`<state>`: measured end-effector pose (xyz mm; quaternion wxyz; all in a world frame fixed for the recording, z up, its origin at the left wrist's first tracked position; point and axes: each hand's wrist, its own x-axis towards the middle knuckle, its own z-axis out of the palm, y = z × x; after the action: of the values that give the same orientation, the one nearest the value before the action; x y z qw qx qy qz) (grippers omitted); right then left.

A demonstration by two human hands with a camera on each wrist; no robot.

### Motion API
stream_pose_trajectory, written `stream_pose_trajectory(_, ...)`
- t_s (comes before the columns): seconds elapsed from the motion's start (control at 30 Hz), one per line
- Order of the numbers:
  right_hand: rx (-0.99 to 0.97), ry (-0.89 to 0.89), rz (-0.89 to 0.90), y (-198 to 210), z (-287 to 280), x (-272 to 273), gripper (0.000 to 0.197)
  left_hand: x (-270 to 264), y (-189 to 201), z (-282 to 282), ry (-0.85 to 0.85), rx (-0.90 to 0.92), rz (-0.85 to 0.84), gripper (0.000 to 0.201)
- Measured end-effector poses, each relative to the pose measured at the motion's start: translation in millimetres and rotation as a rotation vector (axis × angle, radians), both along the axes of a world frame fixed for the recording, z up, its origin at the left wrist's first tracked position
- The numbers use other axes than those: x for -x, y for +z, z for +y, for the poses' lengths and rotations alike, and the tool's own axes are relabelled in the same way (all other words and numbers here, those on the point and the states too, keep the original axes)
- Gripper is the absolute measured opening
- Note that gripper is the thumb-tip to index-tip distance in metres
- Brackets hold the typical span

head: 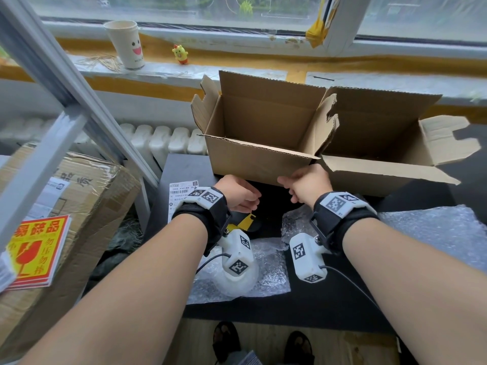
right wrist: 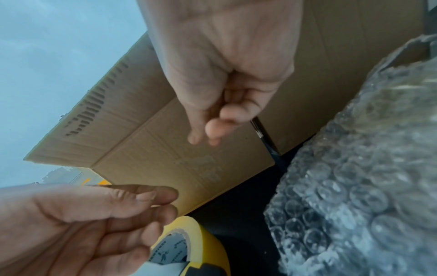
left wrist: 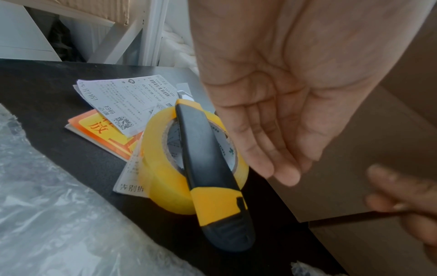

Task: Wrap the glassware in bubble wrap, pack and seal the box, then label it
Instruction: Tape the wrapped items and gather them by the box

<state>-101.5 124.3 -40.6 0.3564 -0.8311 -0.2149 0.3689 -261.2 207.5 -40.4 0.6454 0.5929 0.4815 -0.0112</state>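
My left hand (head: 241, 192), fingers slack and empty, hovers directly over the tape (left wrist: 189, 158) with the knife (left wrist: 208, 168) lying across it, nearer than my loosely curled, empty right hand (head: 307, 184) at the box (head: 263, 154).

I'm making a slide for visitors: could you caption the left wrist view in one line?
Open left hand hovers over a yellow utility knife lying across a yellow tape roll beside shipping labels.

Brown box (head: 259, 143), yellow tape roll (left wrist: 165, 164)
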Motion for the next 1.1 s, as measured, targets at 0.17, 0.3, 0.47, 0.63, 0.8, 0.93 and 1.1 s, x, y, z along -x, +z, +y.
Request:
stream_pose_trajectory(0.17,0.025,0.025,0.045,-2,4,3,0.022,-4,-1,-3,0.023,0.002,0.011,0.018)
stream_pose_trajectory(0.3,0.009,0.048,-0.115,-7,-5,-2,0.022,-6,-2,-5,0.005,0.006,0.019,0.017)
stream_pose_trajectory(0.47,-0.089,0.046,0.031,-5,-10,-4,0.025,-10,-1,-9,-0.016,0.007,0.031,0.020)
stream_pose_trajectory(0.63,-0.020,0.068,-0.022,-7,-23,-19,0.032,-16,1,-15,-0.042,0.006,0.041,0.018)
stream_pose_trajectory(0.8,-0.017,0.042,0.099,-1,-36,-28,0.023,-23,1,-22,-0.055,0.010,0.033,0.016)
stream_pose_trajectory(0.93,-0.182,-0.077,0.326,1,-37,-28,0.020,-30,0,-29,-0.053,0.017,0.025,0.013)
stream_pose_trajectory(1.1,-0.204,-0.086,0.477,13,-42,-27,0.044,-38,3,-36,-0.059,0.019,0.013,0.012)
